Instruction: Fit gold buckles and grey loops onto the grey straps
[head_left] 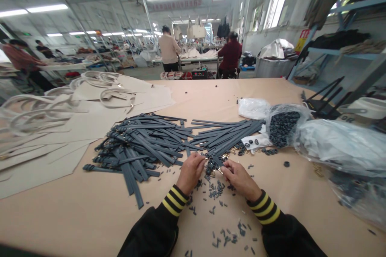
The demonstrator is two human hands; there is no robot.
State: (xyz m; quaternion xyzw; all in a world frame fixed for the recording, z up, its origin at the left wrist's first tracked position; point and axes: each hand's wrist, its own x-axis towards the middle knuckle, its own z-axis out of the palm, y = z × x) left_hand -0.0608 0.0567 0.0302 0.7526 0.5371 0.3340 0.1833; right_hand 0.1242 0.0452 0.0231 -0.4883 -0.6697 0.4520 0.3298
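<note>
Pinching together over the table (75, 217), the left hand (190, 172) and right hand (239, 177) close their fingertips on the end of one grey strap (216, 161), which lies between them at the near edge of the strap heap. Small grey bits (215, 192) litter the paper just below the wrists. Beyond lies the strap pile (144, 142), then a bag of rings (283, 126) to the right and beige panels (60, 124) to the left. Far off, two people (169, 52) stand at another bench.

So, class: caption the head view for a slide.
Both hands, left hand and right hand, work a grey strap end.
</note>
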